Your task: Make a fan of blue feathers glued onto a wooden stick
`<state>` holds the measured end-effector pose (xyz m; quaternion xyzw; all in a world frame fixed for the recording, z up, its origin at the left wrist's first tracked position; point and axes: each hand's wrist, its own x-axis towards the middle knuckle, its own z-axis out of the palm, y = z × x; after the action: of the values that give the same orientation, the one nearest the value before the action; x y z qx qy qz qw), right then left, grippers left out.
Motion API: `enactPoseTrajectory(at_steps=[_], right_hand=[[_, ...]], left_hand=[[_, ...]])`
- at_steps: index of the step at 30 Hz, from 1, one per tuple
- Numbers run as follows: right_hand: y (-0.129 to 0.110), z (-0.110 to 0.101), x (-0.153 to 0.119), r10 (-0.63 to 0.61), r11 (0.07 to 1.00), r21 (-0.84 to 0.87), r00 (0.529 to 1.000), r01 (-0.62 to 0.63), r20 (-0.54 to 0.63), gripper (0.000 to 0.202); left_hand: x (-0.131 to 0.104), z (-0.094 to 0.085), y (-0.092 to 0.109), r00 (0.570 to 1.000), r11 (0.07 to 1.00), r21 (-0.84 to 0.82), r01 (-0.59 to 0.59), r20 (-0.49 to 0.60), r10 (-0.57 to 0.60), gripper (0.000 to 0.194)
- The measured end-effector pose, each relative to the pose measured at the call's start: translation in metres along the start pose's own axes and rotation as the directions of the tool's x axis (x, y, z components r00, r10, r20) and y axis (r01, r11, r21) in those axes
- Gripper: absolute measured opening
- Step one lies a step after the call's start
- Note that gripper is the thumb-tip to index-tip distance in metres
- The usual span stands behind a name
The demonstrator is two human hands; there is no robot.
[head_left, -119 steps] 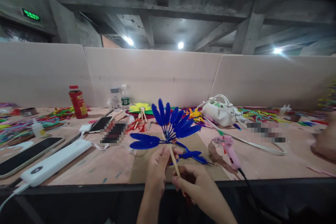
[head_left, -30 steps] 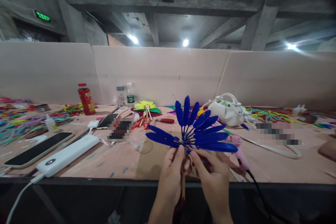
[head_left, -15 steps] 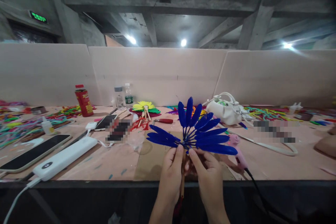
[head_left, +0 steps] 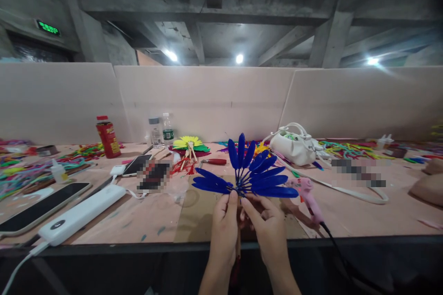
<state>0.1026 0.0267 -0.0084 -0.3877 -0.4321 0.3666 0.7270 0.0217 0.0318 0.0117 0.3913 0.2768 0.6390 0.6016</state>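
Observation:
A fan of several blue feathers (head_left: pixel 252 173) spreads upward from the top of a thin wooden stick (head_left: pixel 238 239). My left hand (head_left: pixel 224 228) grips the stick just under the feathers, thumb and forefinger pinched at their base. My right hand (head_left: pixel 266 228) pinches the same base from the right side. Both hands hover over a brown cardboard sheet (head_left: pixel 197 214) at the table's near edge.
A pink glue gun (head_left: pixel 304 193) with a black cord lies right of my hands. A white handbag (head_left: pixel 294 147), yellow paper flower (head_left: pixel 188 143), red-handled tool (head_left: pixel 212 162), bottles (head_left: pixel 107 137), phones (head_left: pixel 38 209) and a white power bank (head_left: pixel 81 214) lie about. Another person's arm (head_left: pixel 427 186) rests far right.
Four seconds ago the feather fan stood higher with my right hand low on the stick; now both hands pinch the feathers' base. A loose blue feather has left the cardboard.

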Motion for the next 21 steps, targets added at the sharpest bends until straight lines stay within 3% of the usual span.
enactPoseTrajectory(at_steps=[8, 13, 17, 21], right_hand=[[0.007, 0.001, 0.003, 0.011, 1.0, -0.004, 0.998, -0.012, -0.063, 0.04], [0.007, -0.005, 0.003, 0.016, 1.0, 0.002, 0.996, -0.016, -0.086, 0.04], [-0.005, -0.021, 0.006, -0.011, 1.0, -0.012, 0.989, 0.01, -0.144, 0.04], [-0.015, -0.048, 0.023, -0.081, 0.988, -0.149, 0.961, 0.042, -0.265, 0.043]], left_hand=[[0.002, -0.004, -0.008, 1.0, 0.999, 0.045, 0.009, 0.018, -0.01, 0.059], [0.002, -0.004, 0.003, 0.999, 1.0, 0.016, 0.013, 0.041, -0.014, 0.049], [0.006, -0.016, 0.021, 0.994, 0.993, -0.112, -0.032, -0.111, 0.02, 0.048], [0.012, -0.039, 0.039, 0.962, 0.972, -0.139, -0.189, -0.227, 0.155, 0.042]])
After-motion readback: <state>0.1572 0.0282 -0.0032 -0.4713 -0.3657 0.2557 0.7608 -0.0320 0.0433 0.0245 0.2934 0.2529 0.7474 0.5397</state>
